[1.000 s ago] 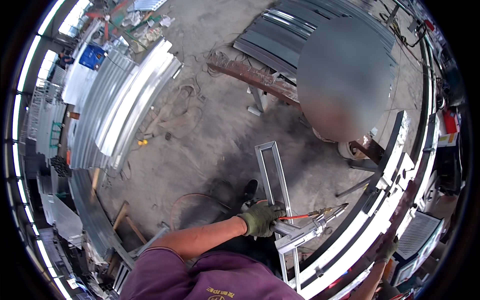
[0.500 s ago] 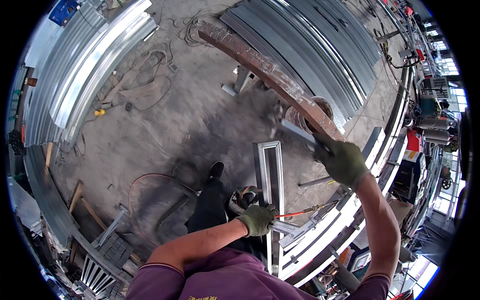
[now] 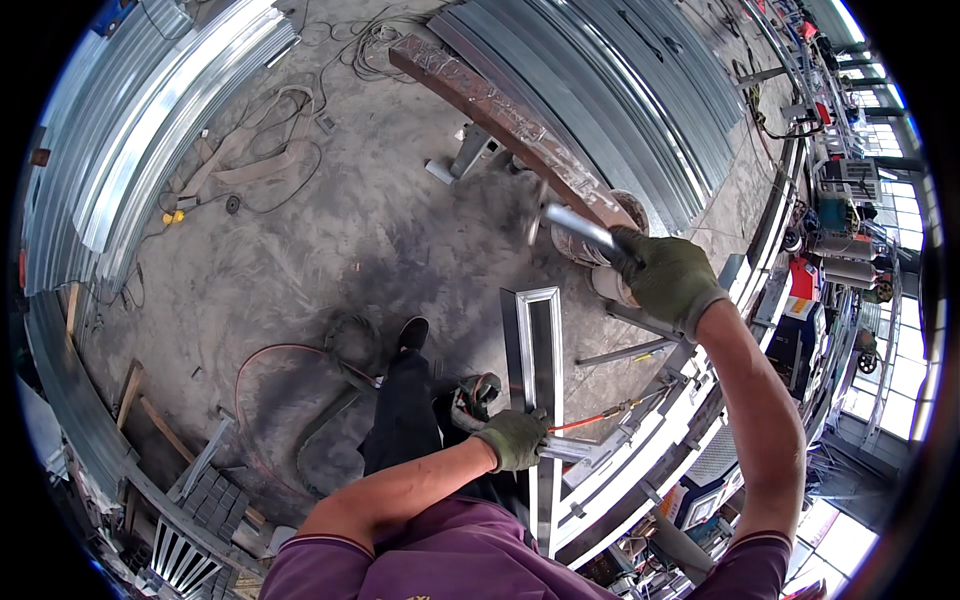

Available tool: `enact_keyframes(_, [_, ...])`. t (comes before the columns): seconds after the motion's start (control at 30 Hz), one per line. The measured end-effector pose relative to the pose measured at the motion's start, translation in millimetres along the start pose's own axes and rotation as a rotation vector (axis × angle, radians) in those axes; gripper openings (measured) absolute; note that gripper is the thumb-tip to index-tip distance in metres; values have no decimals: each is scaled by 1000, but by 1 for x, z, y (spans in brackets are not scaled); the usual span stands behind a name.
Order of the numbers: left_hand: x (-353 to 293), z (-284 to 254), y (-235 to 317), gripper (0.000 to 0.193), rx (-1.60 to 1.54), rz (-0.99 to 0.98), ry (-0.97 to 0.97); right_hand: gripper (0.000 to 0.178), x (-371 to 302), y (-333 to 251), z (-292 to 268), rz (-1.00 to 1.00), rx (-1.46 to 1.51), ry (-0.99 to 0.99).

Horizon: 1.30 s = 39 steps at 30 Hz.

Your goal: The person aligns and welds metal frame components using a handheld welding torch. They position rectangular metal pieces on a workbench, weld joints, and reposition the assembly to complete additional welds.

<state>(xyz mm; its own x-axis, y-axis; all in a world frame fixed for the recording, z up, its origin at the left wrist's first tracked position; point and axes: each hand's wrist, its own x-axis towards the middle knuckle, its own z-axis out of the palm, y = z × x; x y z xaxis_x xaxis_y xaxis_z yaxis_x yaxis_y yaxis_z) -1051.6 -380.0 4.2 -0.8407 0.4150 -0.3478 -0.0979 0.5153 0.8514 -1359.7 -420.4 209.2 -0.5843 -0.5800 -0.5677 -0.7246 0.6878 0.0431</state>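
My right hand (image 3: pixel 672 283), in an olive-green glove, is raised on the right and closed around a hammer (image 3: pixel 583 228). Its metal shaft points up and left, and the hammer's head is smeared by motion. Lower down, my gloved left hand (image 3: pixel 514 440) is closed at the left edge of a narrow silver metal frame (image 3: pixel 541 375), its fingertips over the edge. From beside that hand a short metal piece (image 3: pixel 566 449) runs rightward across the frame. What the left palm covers is hidden. The hammer is apart from the frame.
A rusty steel beam (image 3: pixel 500 115) stretches across the far side, with a round container (image 3: pixel 575 240) by its near end. Stacked metal sheets (image 3: pixel 590 90) lie behind, more profiles (image 3: pixel 150 130) far left. A red hose (image 3: pixel 250 365) curls on the floor; long silver rails (image 3: pixel 640 480) run right.
My right hand has moved slightly left and up with the hammer, whose head has swung up. The left hand stays at the frame. The whole view has shifted slightly.
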Motion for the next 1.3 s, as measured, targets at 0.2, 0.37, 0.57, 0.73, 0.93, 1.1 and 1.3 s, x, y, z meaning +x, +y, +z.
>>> enact_keyframes(0.2, [4, -4, 0, 52, -29, 55, -67, 41, -12, 6, 42, -97, -219, -210])
enact_keyframes(0.37, [3, 13, -5, 50, -42, 38, 43, 37, -4, -5, 2, -48, -99, -56])
enact_keyframes(0.57, [4, 0, 2, 50, -51, -1, -75, 40, -5, -4, 31, -18, -279, -375])
enact_keyframes(0.73, [-2, 9, 3, 56, -42, -12, 34, 45, -34, -10, 0, -27, -39, -282])
enact_keyframes(0.93, [-3, 7, 12, 73, -197, -46, 40, 40, -102, 61, 43, 179, 716, 277])
enact_keyframes(1.1, [-22, 8, 26, 79, -295, -73, 410, 40, -156, 64, 51, 445, 1235, 489])
enact_keyframes(1.3, [-29, -9, 22, 66, -916, -199, 431, 18, -191, 38, 127, 444, 1556, 946])
